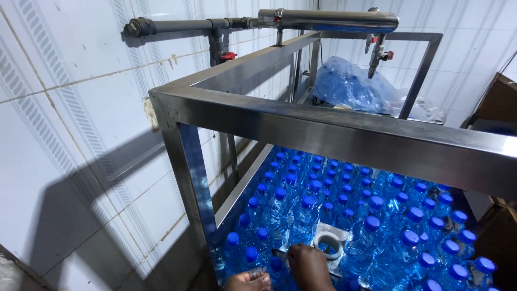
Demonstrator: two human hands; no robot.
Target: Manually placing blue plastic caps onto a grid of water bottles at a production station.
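Both hands worked nearest: left hand gripped a bottle cap; right hand lay spread among bottles, beside a drain.

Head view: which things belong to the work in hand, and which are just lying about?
In hand:
- left hand and right hand among the blue-capped water bottles
- white drain ring by the right hand
- steel frame around the bottles

Lying about:
- blue plastic bags
- overhead pipe
- cardboard box

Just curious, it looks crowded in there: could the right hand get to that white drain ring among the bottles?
Probably yes. The right hand rests just beside the white drain ring, and the small gap around the ring holds no blue-capped bottles.
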